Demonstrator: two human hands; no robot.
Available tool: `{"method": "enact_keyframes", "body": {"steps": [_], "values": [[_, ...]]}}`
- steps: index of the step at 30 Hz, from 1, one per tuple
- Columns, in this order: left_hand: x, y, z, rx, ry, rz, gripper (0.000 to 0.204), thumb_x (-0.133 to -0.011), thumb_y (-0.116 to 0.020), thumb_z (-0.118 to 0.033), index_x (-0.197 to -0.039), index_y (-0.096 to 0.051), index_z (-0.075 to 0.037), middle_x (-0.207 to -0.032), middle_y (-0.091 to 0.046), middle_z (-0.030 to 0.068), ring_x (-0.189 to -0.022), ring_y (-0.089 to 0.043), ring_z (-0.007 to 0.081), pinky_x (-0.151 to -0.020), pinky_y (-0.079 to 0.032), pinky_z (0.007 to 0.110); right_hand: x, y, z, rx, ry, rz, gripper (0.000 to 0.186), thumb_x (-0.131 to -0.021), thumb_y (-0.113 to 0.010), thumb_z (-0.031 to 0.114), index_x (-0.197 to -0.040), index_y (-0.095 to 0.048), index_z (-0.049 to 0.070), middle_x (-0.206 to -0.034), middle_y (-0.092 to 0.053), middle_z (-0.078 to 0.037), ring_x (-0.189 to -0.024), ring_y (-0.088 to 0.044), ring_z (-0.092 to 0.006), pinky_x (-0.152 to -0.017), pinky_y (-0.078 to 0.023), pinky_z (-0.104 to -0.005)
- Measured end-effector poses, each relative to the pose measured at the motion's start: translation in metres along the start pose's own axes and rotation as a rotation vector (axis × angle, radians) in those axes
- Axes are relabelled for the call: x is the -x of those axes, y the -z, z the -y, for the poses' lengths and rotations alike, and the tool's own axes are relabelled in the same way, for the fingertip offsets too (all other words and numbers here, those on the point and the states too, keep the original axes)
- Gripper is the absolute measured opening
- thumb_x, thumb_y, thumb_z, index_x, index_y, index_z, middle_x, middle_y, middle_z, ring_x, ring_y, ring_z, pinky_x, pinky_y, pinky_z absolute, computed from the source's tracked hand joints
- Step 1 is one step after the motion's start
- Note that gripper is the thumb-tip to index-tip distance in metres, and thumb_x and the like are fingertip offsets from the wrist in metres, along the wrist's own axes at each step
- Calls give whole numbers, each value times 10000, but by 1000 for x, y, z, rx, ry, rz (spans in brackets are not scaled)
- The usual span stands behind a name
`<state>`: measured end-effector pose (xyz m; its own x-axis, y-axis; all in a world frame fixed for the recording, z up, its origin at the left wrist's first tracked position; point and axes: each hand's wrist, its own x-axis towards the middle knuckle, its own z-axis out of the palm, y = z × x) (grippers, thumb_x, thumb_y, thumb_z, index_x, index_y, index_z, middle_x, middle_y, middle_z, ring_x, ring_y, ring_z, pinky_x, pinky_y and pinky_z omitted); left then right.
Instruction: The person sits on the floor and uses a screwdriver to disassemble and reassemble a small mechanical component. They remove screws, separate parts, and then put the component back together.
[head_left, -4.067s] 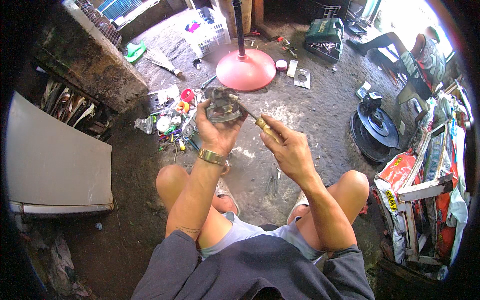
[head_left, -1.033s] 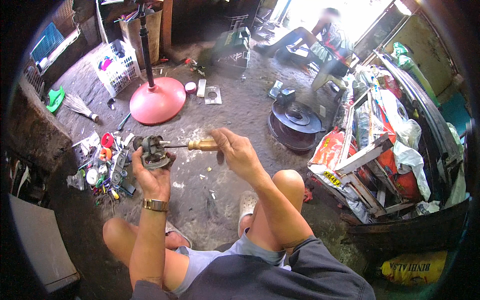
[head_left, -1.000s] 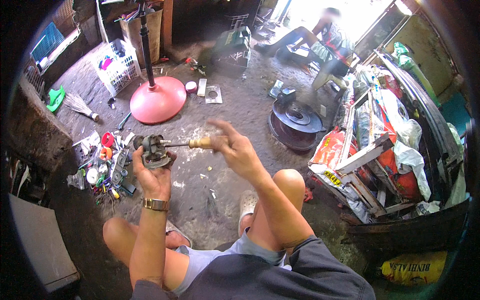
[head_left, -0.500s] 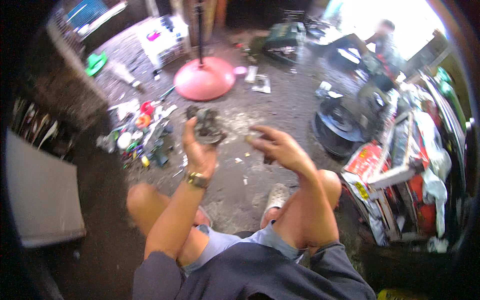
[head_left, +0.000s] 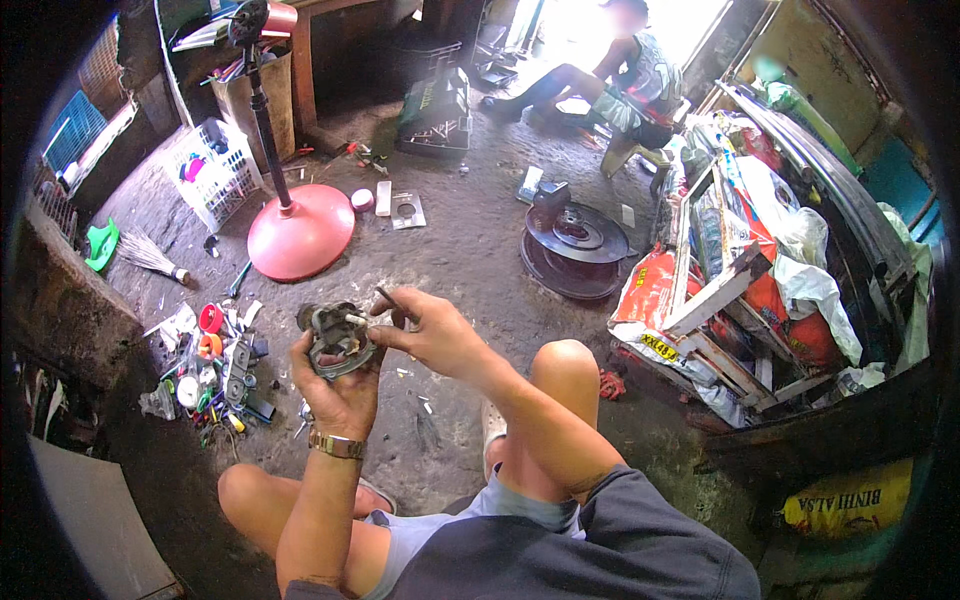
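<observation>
A grey, round, hollow metal housing (head_left: 330, 366) rests in my left hand (head_left: 345, 402), its open side up and its inside dark and grimy. The fingers curl round its lower edge, and a metal-band watch sits on that wrist. My right hand (head_left: 435, 335) reaches across to the housing, fingers pinched together. At its fingertips a small pale piece (head_left: 356, 320) points into the opening; its kind is too small to make out. A short dark thin thing (head_left: 385, 296) also shows by those fingers. On the floor to the left lies a pile of small coloured parts (head_left: 225, 365).
A stand with a round pink base (head_left: 300, 235) stands ahead, near a white basket (head_left: 215, 170) and a broom (head_left: 150, 255). Dark round discs (head_left: 575, 245) lie to the right. A wooden frame with sacks (head_left: 690, 290) fills the right side. Another person (head_left: 640, 90) sits at the back.
My right hand has come in from apart on the right to the housing's opening. The housing is tilted so its inside shows. The view has swung to the right.
</observation>
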<state>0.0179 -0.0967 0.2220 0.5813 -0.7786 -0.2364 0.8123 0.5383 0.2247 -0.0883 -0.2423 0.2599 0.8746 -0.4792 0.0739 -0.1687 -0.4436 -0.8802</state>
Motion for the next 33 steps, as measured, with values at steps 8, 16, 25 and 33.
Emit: {"method": "enact_keyframes", "body": {"steps": [8, 16, 25, 33], "values": [[-7, 15, 11, -145, -122, -11, 360, -969, -575, -389, -1125, -672, -79, -1073, -738, 86, -980, -706, 224, -933, -555, 401, -5, -29, -20, 128, 215, -174, 182, -800, -720, 82, -970, -691, 24, -927, -668, -180, -873, -666, -374, -772, -525, -447], [-3, 5, 7, -113, -175, -47, 394, -957, -563, -404, -1172, -643, -84, -1106, -726, 103, -1002, -692, 265, -949, -547, 460, 4, -23, 3, -224, -122, -157, 188, -884, -779, 127, -1023, -723, 12, -769, -714, -47, -673, -650, -114, -595, -505, -300], [-7, 11, 19, -227, -234, -69, 340, -981, -542, -376, -1144, -644, -95, -1101, -724, 81, -997, -694, 232, -922, -558, 460, 4, -29, -2, 173, 224, -309, 186, -870, -772, 102, -1007, -717, -11, -825, -738, -103, -638, -627, -132, -634, -515, -294], [-6, 13, -6, -54, -194, -96, 398, -949, -580, -418, -1156, -650, -86, -1118, -706, 86, -1001, -684, 255, -944, -569, 485, 18, -9, 20, 121, 285, -416, 138, -846, -795, 82, -931, -723, 0, -725, -697, -67, -616, -637, -104, -575, -500, -277]]}}
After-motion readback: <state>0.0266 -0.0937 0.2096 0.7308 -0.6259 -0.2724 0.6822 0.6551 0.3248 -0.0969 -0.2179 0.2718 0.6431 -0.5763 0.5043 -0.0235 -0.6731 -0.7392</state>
